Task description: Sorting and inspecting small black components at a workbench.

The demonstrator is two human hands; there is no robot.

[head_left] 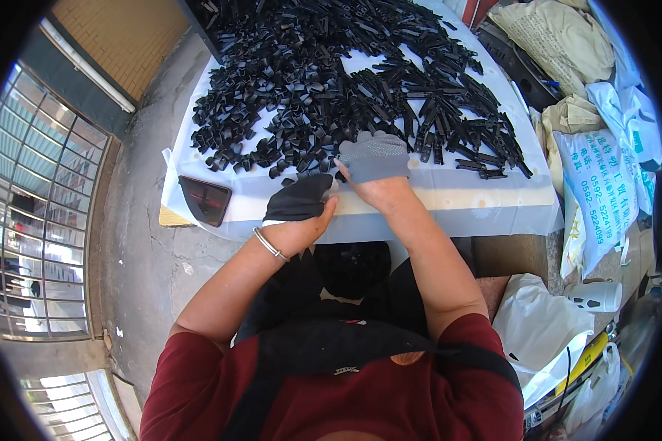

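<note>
My left hand [299, 206], in a black glove with the thumb bare, is curled closed at the table's near edge. Whatever it grips is hidden by the glove. Just right of it, my right hand [375, 162], in a grey dotted glove, is closed too, its thumb pointing toward the left hand. A small dark bit shows between the two hands, too small to name. Beyond them lie heaped short, curved black plastic pieces [232, 121] on the left and long, narrow black plastic strips [449, 110] on the right, on the white-covered table [485, 202].
A phone [207, 202] lies at the table's near left corner. Below the near edge, between my legs, is a dark rounded container [353, 268]. Printed white sacks [596, 191] and a beige sack [555, 40] crowd the right side. A white bag [541, 320] sits nearer me.
</note>
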